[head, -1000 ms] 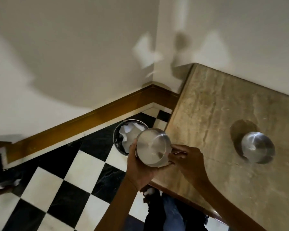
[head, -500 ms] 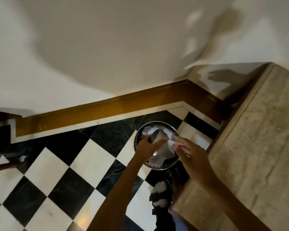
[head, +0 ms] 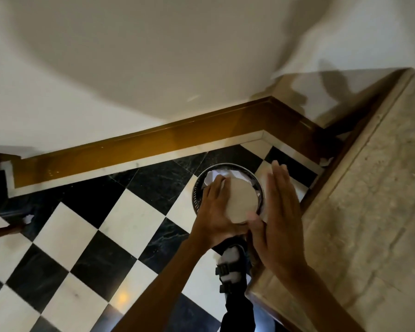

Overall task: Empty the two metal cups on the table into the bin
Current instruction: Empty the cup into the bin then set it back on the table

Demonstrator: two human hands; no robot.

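My left hand grips a metal cup turned upside down over the bin; only the cup's round base faces me. The bin is a round metal one on the floor, with crumpled white paper showing at its far side. My right hand is flat and open beside the cup's right side, fingers straight and pointing away from me. The second metal cup is out of view.
The stone-topped table fills the right side, its edge close to the bin. The floor is black-and-white checkered tile with a brown skirting board along the wall. My sandalled foot stands just below the bin.
The cup went from upright beside the table to upside down over the bin. My right hand let go of it and flattened out. The view swung left, so the second cup left the frame.
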